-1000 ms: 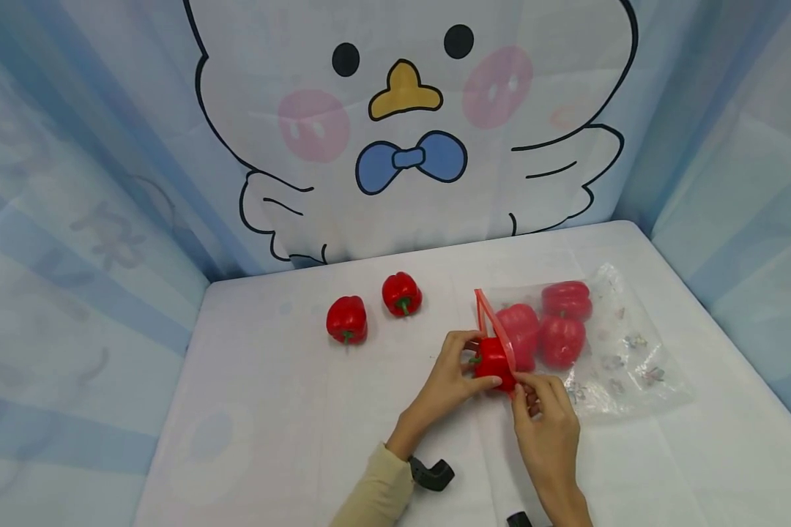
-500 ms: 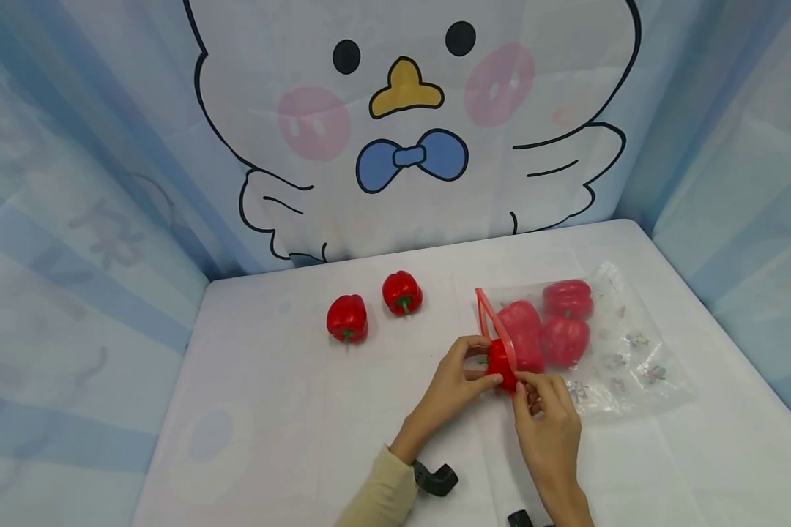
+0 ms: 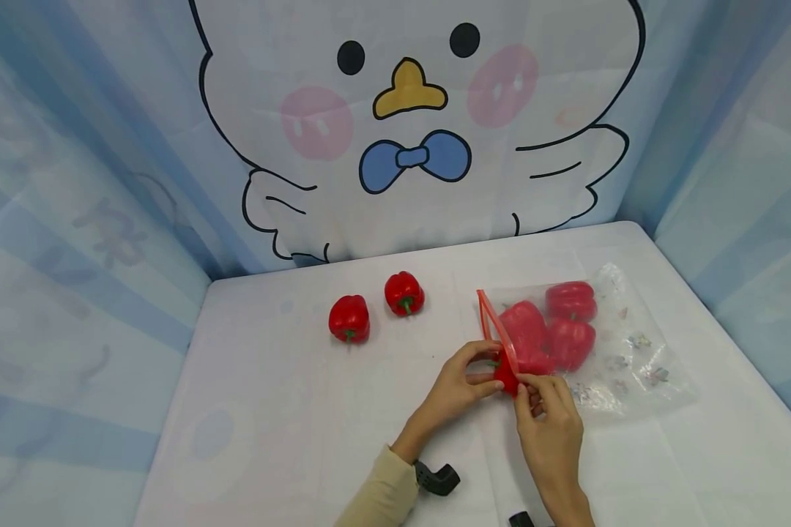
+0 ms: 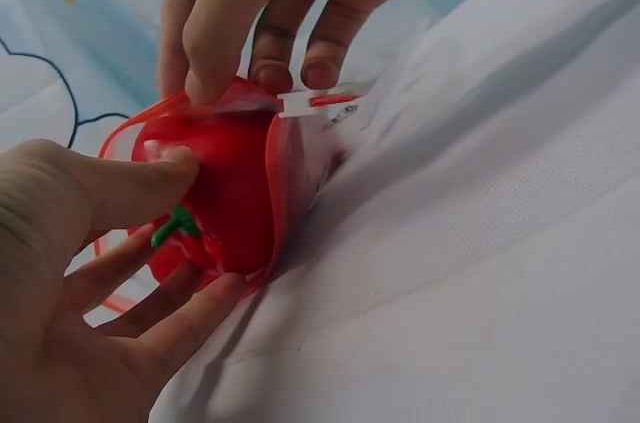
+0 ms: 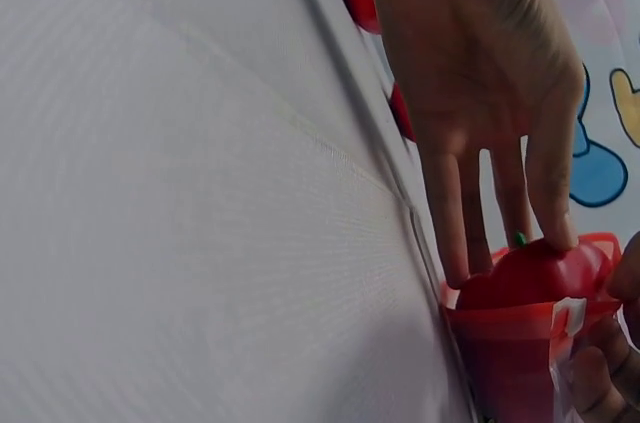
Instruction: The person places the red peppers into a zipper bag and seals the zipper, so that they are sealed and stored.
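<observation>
My left hand (image 3: pixel 460 386) holds a red bell pepper (image 4: pixel 232 171) at the mouth of a clear zip bag (image 3: pixel 633 384), thumb on one side and fingers on the other. Its green stem (image 4: pixel 178 226) faces out toward that palm, while the far part sits inside the red-edged opening. With thumb and forefinger my right hand (image 3: pixel 552 424) pinches the bag's red rim (image 5: pixel 520 317) at the near corner, beside a white zip slider (image 4: pixel 296 104). Inside the bag, several red bell peppers (image 3: pixel 571 342) lie close together, seen through the plastic.
Two more red bell peppers, one (image 3: pixel 349 319) left and one (image 3: pixel 405 293) farther back, rest on the white-covered table (image 3: pixel 270 410). A printed curtain (image 3: pixel 415 212) stands right behind the table's back edge. A black wrist device (image 3: pixel 438 479) sits under the left wrist.
My left hand has pushed the bell pepper rightward, deeper into the bag's mouth. Peppers inside have shifted slightly right. My right hand stays at the rim.
</observation>
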Motion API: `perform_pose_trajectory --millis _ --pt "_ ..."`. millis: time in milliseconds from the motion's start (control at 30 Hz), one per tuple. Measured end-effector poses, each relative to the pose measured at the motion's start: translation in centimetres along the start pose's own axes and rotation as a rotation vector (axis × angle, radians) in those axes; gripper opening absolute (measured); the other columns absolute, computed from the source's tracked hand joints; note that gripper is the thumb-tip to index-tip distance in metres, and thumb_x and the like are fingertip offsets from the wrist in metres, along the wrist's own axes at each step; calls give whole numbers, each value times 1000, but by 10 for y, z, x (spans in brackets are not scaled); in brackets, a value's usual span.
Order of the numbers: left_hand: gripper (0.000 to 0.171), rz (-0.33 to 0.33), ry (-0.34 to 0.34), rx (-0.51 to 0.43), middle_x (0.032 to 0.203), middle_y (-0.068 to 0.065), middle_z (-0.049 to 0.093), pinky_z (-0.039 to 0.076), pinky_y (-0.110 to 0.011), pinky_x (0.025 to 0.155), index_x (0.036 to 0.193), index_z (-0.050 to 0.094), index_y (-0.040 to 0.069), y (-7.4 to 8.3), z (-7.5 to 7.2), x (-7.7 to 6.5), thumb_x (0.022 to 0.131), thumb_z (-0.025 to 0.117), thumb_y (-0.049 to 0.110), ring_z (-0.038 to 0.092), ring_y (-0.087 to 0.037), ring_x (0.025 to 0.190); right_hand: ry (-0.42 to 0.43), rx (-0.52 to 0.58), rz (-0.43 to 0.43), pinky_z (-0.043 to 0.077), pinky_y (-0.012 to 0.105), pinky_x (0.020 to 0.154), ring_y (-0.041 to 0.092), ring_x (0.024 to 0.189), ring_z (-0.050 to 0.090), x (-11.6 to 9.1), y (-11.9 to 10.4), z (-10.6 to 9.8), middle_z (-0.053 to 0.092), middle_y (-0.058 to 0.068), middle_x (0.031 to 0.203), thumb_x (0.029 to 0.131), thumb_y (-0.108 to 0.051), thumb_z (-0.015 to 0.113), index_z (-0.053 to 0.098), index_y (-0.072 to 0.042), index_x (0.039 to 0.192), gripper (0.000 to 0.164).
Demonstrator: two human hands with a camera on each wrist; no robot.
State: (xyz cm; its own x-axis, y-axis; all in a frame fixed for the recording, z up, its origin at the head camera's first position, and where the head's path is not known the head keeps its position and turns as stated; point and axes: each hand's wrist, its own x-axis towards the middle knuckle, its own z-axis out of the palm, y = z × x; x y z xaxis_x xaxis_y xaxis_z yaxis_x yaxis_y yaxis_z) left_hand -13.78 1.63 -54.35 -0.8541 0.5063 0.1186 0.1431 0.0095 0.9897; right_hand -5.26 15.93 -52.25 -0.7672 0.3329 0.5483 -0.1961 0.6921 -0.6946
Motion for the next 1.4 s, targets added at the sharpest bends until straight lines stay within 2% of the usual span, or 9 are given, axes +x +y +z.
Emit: perform_pose_trajectory --millis 133,267,567,700,833,1067,1233,1400 --pt "59 -10 15 -21 141 -17 59 60 -28 96 142 56 10 1 8 2 89 77 -5 60 -32 132 4 6 -4 45 9 61 0 68 51 0 1 0 64 7 87 82 15 76 77 -2 99 24" --pt "59 -14 26 -28 139 -18 59 60 -23 92 141 56 9 2 14 5 88 77 -7 61 -33 131 10 6 -5 45 9 61 -1 70 51 -1 1 0 64 7 87 82 15 77 77 -2 98 23" --pt "56 -20 50 -1 129 -19 61 60 -18 85 139 59 5 -2 25 10 88 77 -6 63 -23 118 30 15 -8 45 9 62 -4 72 51 -1 2 0 66 7 88 83 12 78 77 -2 99 22" --pt "45 -11 80 50 119 -21 62 58 -13 79 130 64 1 -6 30 12 88 75 -9 63 -21 108 29 25 -5 45 9 62 -4 72 51 -2 2 0 66 6 88 83 11 78 77 -3 98 21" --pt "37 -5 94 123 114 -18 65 55 -11 76 122 67 1 -8 33 15 87 76 -7 63 -12 101 25 33 3 45 9 62 -4 73 50 -2 3 0 65 6 89 83 11 78 77 -3 99 21" --pt "36 48 91 285 105 -11 68 47 -11 76 115 72 2 -10 36 21 80 76 -5 55 -1 89 23 21 2 45 8 63 -3 73 51 -3 3 0 65 7 90 83 12 77 76 -2 100 22" --pt "40 28 61 300 111 -11 70 49 -10 76 116 73 2 -9 39 26 78 71 -10 55 4 92 32 16 -4 45 8 62 -1 72 51 -3 3 0 65 8 90 82 12 77 76 -2 100 23" --pt "45 31 28 325 117 -10 74 47 -9 82 120 74 4 -7 40 31 78 70 -12 56 4 97 40 33 -14 44 8 62 -1 73 51 -3 4 1 65 8 90 83 12 77 76 -1 100 22"
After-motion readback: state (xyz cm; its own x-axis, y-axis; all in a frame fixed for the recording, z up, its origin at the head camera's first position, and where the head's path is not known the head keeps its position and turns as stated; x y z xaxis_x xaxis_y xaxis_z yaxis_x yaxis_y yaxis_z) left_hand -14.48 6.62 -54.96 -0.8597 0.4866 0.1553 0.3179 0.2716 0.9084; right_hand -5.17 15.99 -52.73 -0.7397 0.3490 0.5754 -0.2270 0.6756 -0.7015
